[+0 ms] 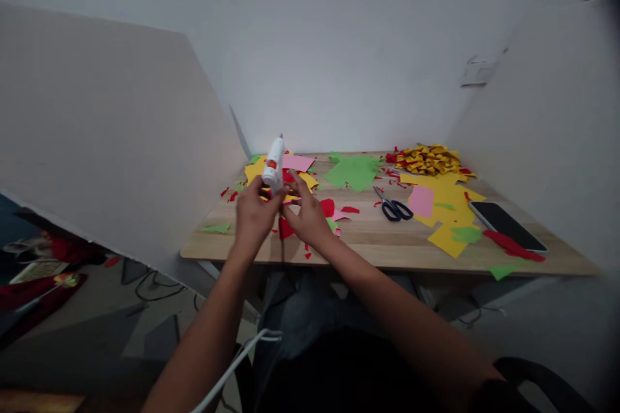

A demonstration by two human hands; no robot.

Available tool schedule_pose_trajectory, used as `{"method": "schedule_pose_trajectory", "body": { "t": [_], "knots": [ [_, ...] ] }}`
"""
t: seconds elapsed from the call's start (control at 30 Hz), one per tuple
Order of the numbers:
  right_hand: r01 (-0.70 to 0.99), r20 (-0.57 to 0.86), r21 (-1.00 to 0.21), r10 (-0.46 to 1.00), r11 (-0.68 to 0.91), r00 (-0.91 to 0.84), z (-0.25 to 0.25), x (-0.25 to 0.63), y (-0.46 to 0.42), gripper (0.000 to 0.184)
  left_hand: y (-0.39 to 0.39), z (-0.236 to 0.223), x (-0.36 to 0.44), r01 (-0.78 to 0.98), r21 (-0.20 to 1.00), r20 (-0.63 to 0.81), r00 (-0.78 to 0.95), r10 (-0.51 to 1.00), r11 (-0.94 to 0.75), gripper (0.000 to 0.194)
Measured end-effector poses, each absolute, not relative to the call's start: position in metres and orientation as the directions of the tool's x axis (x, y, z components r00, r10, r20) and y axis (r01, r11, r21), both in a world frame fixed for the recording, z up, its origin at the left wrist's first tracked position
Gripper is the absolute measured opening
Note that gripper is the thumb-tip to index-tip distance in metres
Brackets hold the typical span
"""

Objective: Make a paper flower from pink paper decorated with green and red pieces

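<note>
A white hot glue gun point(273, 166) with an orange part on its body points nozzle-up above the left part of the table. My left hand point(255, 208) is closed around its lower end. The fingers of my right hand point(309, 214) are curled in at the handle from the other side, the index finger raised. A dark cord hangs down from the handle. Behind and below the hands lie yellow, pink and red paper pieces, including a pink sheet point(299, 163). What the fingertips pinch is partly hidden.
On the wooden table point(368, 251) lie open dark-blue-handled scissors point(394, 208), green paper point(353, 171), yellow sheets point(448, 197), a heap of folded yellow strips point(429, 160) and a phone point(508, 226) with red paper on it. White panels point(121, 122) enclose the sides.
</note>
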State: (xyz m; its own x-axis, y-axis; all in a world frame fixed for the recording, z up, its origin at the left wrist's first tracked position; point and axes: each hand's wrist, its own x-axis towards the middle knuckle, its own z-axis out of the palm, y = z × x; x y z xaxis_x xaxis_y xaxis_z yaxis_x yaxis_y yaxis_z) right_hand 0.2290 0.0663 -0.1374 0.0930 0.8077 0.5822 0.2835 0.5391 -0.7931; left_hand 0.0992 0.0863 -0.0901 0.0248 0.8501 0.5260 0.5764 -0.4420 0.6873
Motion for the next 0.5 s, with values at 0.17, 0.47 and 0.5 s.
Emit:
{"method": "schedule_pose_trajectory", "body": {
  "t": [0.17, 0.47, 0.5],
  "knots": [
    [0.557, 0.473, -0.779, 0.853, 0.288, 0.221, -0.148, 0.289, 0.076, 0.035, 0.098, -0.047, 0.036, 0.893, 0.391, 0.729, -0.153, 0.667, -0.222, 0.038],
    [0.845, 0.326, -0.474, 0.842, -0.249, 0.431, -0.216, 0.393, 0.068, 0.032, 0.175, -0.14, -0.025, 0.87, 0.49, 0.273, -0.103, 0.956, -0.046, 0.04],
    [0.848, 0.315, -0.458, 0.844, -0.267, 0.435, -0.222, 0.396, 0.067, 0.033, 0.179, -0.151, -0.027, 0.856, 0.515, 0.223, -0.092, 0.97, -0.037, 0.039]
  ]
}}
